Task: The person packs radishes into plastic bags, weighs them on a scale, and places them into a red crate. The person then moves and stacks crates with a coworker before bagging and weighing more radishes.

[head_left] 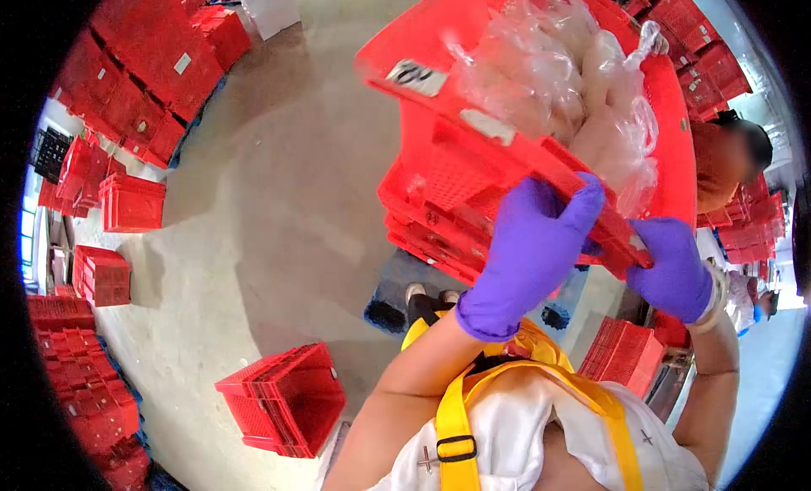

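A red plastic crate (528, 155) is in front of me, holding several clear plastic bags (610, 140) with pale contents that I cannot make out. My left hand (541, 242), in a purple glove, is closed on the crate's near rim, thumb on top. At the near right corner, my right hand (672, 267), also gloved in purple, grips the same rim; its fingertips are partly hidden. Under this crate is a stack of red crates (431, 242) on a blue pallet (390, 292).
Tall stacks of red crates (139, 60) line the left side. Tilted crates (283, 398) rest on the grey floor (296, 195) at lower left. More crates (621, 356) are by my right arm. Another person in orange (714, 166) is beyond the crate at right.
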`<action>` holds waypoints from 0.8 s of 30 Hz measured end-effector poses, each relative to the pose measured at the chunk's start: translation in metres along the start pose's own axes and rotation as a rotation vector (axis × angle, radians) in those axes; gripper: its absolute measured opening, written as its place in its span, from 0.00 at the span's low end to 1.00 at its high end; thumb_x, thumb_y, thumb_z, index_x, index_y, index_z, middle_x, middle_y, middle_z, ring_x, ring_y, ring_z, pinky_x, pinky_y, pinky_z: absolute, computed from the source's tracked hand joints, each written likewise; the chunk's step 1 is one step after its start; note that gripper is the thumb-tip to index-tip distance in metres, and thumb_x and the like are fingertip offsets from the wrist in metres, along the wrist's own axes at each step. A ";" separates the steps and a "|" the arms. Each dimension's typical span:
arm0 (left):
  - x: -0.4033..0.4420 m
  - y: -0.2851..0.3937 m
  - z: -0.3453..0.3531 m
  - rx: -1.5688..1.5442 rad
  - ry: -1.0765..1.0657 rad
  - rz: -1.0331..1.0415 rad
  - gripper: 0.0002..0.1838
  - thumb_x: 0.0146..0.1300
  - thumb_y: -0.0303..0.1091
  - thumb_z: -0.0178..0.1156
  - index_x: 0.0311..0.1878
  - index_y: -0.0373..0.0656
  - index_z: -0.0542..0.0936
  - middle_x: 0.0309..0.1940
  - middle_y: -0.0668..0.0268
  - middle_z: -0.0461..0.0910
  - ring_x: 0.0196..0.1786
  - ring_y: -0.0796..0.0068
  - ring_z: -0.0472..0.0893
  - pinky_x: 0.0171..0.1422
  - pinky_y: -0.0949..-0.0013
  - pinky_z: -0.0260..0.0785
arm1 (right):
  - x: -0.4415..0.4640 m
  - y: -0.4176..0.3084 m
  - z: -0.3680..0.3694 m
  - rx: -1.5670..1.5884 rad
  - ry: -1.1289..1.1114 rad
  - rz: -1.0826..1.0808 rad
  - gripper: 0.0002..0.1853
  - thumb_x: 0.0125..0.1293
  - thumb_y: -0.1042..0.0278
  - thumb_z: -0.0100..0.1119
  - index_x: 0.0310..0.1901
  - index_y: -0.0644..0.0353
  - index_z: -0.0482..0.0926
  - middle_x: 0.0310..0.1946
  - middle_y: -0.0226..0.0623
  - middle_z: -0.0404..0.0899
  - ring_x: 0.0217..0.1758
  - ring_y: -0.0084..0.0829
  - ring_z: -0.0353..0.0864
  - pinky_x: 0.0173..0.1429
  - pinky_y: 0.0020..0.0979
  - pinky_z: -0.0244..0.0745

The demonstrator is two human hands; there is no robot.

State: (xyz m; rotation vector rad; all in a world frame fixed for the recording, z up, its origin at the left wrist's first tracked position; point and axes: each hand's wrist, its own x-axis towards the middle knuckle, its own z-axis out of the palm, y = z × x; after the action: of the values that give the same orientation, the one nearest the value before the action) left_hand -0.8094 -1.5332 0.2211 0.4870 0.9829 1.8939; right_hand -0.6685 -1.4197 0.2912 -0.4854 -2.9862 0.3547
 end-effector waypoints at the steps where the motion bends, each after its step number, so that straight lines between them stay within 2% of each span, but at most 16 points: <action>1: -0.003 0.001 -0.003 -0.088 0.035 0.007 0.13 0.67 0.35 0.58 0.47 0.35 0.76 0.39 0.60 0.82 0.37 0.70 0.83 0.37 0.68 0.79 | 0.001 0.000 0.003 -0.025 -0.007 -0.065 0.23 0.43 0.72 0.62 0.47 0.59 0.82 0.28 0.46 0.82 0.29 0.44 0.83 0.35 0.40 0.77; 4: -0.004 -0.007 -0.003 -0.056 0.015 0.015 0.14 0.66 0.34 0.59 0.50 0.36 0.75 0.40 0.61 0.81 0.38 0.70 0.83 0.37 0.69 0.79 | 0.000 -0.002 -0.004 -0.005 -0.117 0.045 0.26 0.41 0.71 0.62 0.49 0.58 0.80 0.28 0.47 0.81 0.31 0.46 0.82 0.37 0.41 0.77; 7: -0.010 -0.015 0.000 -0.037 0.022 -0.015 0.14 0.65 0.33 0.60 0.50 0.37 0.75 0.40 0.62 0.81 0.39 0.72 0.83 0.37 0.68 0.79 | -0.012 0.012 -0.004 -0.168 -0.089 -0.103 0.29 0.40 0.69 0.63 0.51 0.58 0.79 0.27 0.46 0.80 0.31 0.46 0.81 0.38 0.42 0.76; 8: -0.010 -0.018 0.000 -0.013 0.028 -0.058 0.14 0.65 0.32 0.60 0.50 0.37 0.75 0.40 0.63 0.81 0.39 0.72 0.83 0.37 0.68 0.79 | -0.015 0.019 0.002 -0.115 -0.101 -0.115 0.29 0.39 0.69 0.63 0.51 0.58 0.79 0.26 0.45 0.79 0.31 0.48 0.80 0.38 0.43 0.75; 11: -0.014 -0.011 -0.008 -0.169 0.027 -0.065 0.16 0.64 0.34 0.61 0.50 0.35 0.75 0.38 0.64 0.80 0.36 0.77 0.81 0.38 0.71 0.76 | -0.002 0.007 0.001 -0.082 -0.223 -0.012 0.28 0.40 0.69 0.63 0.50 0.58 0.79 0.26 0.45 0.79 0.31 0.49 0.79 0.36 0.44 0.74; 12: -0.012 -0.003 -0.014 -0.007 -0.006 -0.173 0.17 0.65 0.34 0.61 0.53 0.36 0.74 0.41 0.64 0.80 0.38 0.76 0.81 0.39 0.72 0.76 | -0.002 0.014 0.006 0.004 -0.195 -0.042 0.25 0.43 0.68 0.63 0.49 0.56 0.80 0.27 0.45 0.80 0.30 0.50 0.78 0.36 0.45 0.74; 13: -0.010 0.003 -0.017 -0.038 -0.007 -0.183 0.18 0.65 0.34 0.61 0.55 0.36 0.74 0.43 0.64 0.80 0.41 0.76 0.81 0.42 0.72 0.75 | -0.002 0.021 0.009 -0.025 -0.120 0.009 0.25 0.43 0.68 0.63 0.49 0.56 0.80 0.27 0.45 0.80 0.30 0.50 0.78 0.36 0.45 0.74; 14: -0.013 0.004 -0.021 -0.061 -0.023 -0.200 0.19 0.66 0.33 0.60 0.56 0.35 0.73 0.45 0.63 0.80 0.43 0.76 0.80 0.46 0.71 0.75 | -0.002 0.028 0.014 0.075 -0.142 -0.086 0.26 0.42 0.68 0.64 0.49 0.58 0.80 0.31 0.46 0.79 0.33 0.49 0.79 0.39 0.44 0.75; 15: -0.012 0.004 -0.026 0.015 -0.044 -0.127 0.19 0.66 0.31 0.60 0.58 0.35 0.72 0.48 0.63 0.79 0.46 0.75 0.79 0.49 0.71 0.74 | -0.003 0.031 0.019 0.171 -0.150 -0.170 0.26 0.42 0.68 0.65 0.49 0.60 0.80 0.35 0.47 0.79 0.36 0.49 0.79 0.43 0.43 0.75; 17: -0.007 0.022 -0.057 0.175 -0.060 -0.050 0.21 0.67 0.27 0.57 0.61 0.33 0.70 0.53 0.62 0.78 0.54 0.74 0.77 0.59 0.70 0.70 | 0.019 0.018 0.038 0.235 -0.157 -0.111 0.28 0.46 0.67 0.65 0.53 0.60 0.77 0.39 0.48 0.80 0.36 0.49 0.80 0.41 0.42 0.76; 18: -0.002 0.031 -0.070 0.287 -0.005 -0.026 0.19 0.67 0.25 0.56 0.61 0.33 0.70 0.51 0.61 0.79 0.52 0.70 0.79 0.57 0.68 0.72 | 0.033 0.014 0.047 0.236 -0.063 -0.178 0.29 0.50 0.66 0.63 0.57 0.59 0.73 0.39 0.48 0.81 0.36 0.48 0.81 0.41 0.43 0.76; 19: 0.005 0.038 -0.088 0.399 -0.064 0.015 0.18 0.67 0.27 0.55 0.59 0.33 0.72 0.49 0.60 0.80 0.50 0.69 0.80 0.54 0.67 0.73 | 0.047 0.011 0.052 0.233 0.019 -0.251 0.30 0.55 0.65 0.62 0.61 0.57 0.70 0.38 0.49 0.81 0.36 0.48 0.81 0.42 0.43 0.77; 20: 0.010 0.046 -0.108 0.504 -0.103 0.053 0.17 0.67 0.29 0.54 0.57 0.32 0.73 0.48 0.59 0.80 0.48 0.68 0.81 0.50 0.65 0.75 | 0.059 0.004 0.054 0.237 0.073 -0.201 0.30 0.55 0.65 0.62 0.61 0.57 0.70 0.38 0.49 0.81 0.36 0.48 0.81 0.42 0.43 0.77; 22: 0.011 0.064 -0.158 0.578 -0.214 -0.013 0.17 0.67 0.31 0.54 0.56 0.33 0.74 0.47 0.57 0.81 0.46 0.66 0.82 0.49 0.65 0.76 | 0.074 -0.013 0.054 0.442 0.125 -0.241 0.38 0.59 0.60 0.64 0.69 0.58 0.59 0.48 0.51 0.79 0.45 0.49 0.81 0.50 0.42 0.76; 23: -0.004 0.066 -0.176 0.611 -0.259 -0.068 0.17 0.67 0.32 0.54 0.55 0.33 0.75 0.45 0.56 0.82 0.45 0.64 0.83 0.48 0.65 0.76 | 0.061 -0.029 0.049 0.438 0.163 -0.222 0.38 0.59 0.60 0.64 0.69 0.58 0.59 0.48 0.51 0.79 0.45 0.49 0.81 0.50 0.42 0.76; 24: -0.009 0.072 -0.174 0.640 -0.289 -0.075 0.17 0.67 0.32 0.54 0.55 0.33 0.75 0.45 0.56 0.82 0.45 0.64 0.83 0.48 0.65 0.76 | 0.050 -0.033 0.030 0.443 0.272 -0.189 0.40 0.59 0.59 0.64 0.70 0.59 0.57 0.52 0.50 0.76 0.51 0.48 0.79 0.55 0.41 0.73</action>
State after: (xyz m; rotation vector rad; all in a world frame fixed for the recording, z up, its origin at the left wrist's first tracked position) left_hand -0.9610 -1.6345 0.1739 1.0460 1.3771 1.3619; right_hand -0.7293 -1.4407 0.2728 -0.1848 -2.5546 0.8288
